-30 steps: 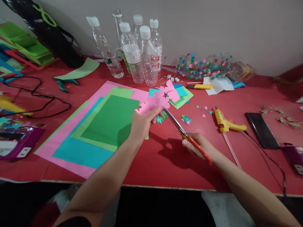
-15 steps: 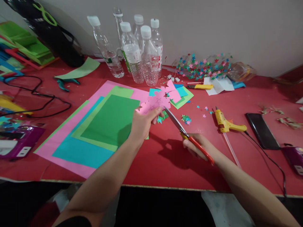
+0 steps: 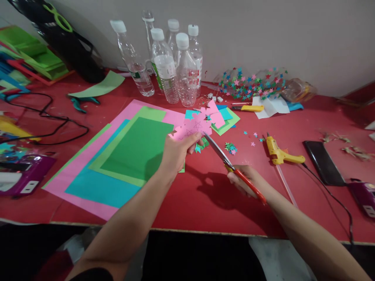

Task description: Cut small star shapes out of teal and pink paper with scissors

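Observation:
My left hand [image 3: 180,150] pinches a piece of pink paper [image 3: 191,127] with notched edges and stars drawn on it. My right hand [image 3: 244,179] is wrapped round the red-handled scissors [image 3: 224,156], whose blade tips meet the paper's right edge close to my left fingertips. Small cut green stars [image 3: 202,145] lie partly hidden under my left hand. Just right of the blades is a little pile of coloured stars [image 3: 231,148]. Behind the held piece are green, blue and pink paper scraps [image 3: 225,121].
Coloured paper sheets [image 3: 134,148] lie stacked at left. Plastic bottles [image 3: 166,70] stand along the wall, beside a bottle decorated with stars [image 3: 252,84]. A yellow cutter [image 3: 252,108], yellow glue gun [image 3: 281,151] and black phone [image 3: 324,162] lie on the right. Pliers [image 3: 83,102] rest at back left.
Almost nothing differs. The view has shifted very slightly; both hands keep the same hold on the pink paper and the scissors.

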`<act>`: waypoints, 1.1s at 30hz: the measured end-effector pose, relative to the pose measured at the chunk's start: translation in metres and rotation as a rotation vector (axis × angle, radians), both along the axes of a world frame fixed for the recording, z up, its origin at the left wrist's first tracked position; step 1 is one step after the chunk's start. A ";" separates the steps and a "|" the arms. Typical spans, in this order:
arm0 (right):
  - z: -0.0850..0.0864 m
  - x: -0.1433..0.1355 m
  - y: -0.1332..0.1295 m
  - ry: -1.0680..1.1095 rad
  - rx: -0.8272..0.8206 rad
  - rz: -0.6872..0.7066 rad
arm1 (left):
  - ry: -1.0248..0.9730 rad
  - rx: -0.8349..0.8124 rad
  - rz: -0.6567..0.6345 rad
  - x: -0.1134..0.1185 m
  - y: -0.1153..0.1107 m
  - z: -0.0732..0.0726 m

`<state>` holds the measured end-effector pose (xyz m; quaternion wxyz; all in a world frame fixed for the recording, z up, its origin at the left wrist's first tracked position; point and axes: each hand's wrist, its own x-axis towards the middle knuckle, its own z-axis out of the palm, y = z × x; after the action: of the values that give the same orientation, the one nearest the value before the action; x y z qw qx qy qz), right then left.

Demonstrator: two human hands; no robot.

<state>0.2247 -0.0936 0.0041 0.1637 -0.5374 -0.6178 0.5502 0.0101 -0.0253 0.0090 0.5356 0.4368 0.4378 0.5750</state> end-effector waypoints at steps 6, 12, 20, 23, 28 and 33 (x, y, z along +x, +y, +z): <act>-0.002 0.000 -0.001 0.004 -0.024 -0.015 | -0.013 0.013 -0.006 0.000 0.000 0.001; 0.000 0.000 0.000 -0.011 -0.030 -0.010 | 0.008 0.007 0.003 0.000 0.000 0.002; 0.002 -0.002 0.001 -0.018 -0.019 -0.028 | 0.004 0.011 0.004 0.001 0.000 0.002; 0.003 -0.002 0.002 -0.014 -0.035 -0.049 | -0.007 0.008 -0.012 0.002 -0.001 0.002; 0.001 0.000 0.003 0.030 -0.054 -0.056 | -0.154 0.017 0.010 0.005 0.001 0.001; -0.005 0.005 0.003 0.110 -0.046 -0.018 | -0.165 -0.022 0.025 0.006 0.001 -0.001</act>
<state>0.2296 -0.0910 -0.0008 0.1898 -0.5157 -0.5901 0.5915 0.0164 -0.0244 0.0083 0.5674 0.3763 0.4040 0.6109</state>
